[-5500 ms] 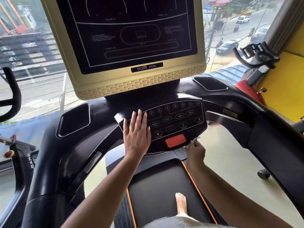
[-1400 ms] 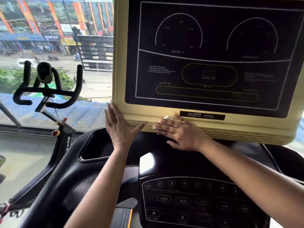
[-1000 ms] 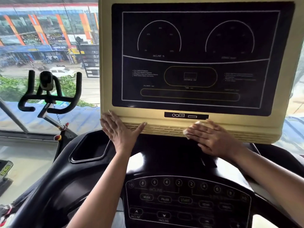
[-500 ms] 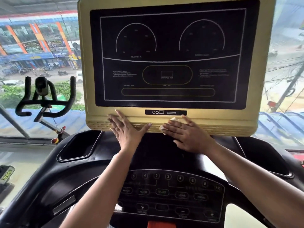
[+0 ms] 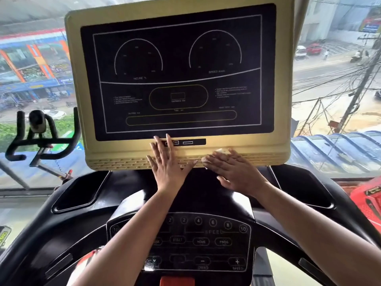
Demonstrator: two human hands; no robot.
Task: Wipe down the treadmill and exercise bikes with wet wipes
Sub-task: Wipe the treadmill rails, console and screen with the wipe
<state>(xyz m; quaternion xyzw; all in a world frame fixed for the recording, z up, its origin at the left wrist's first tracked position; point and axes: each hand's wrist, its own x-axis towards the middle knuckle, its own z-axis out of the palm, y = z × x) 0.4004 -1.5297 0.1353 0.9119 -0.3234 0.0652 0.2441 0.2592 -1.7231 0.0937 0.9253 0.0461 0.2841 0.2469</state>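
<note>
Left hand (image 5: 168, 167) lies spread flat on the gold plastic screen frame (image 5: 123, 150); right hand (image 5: 234, 172) presses a white wipe (image 5: 223, 151) flat beside it. Black bike handlebars (image 5: 41, 140) stand left.

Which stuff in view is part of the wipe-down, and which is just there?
Job: treadmill screen, wipe under right hand, left hand flat on its frame, bike.
Just there: cars, utility pole, blue roof.
</note>
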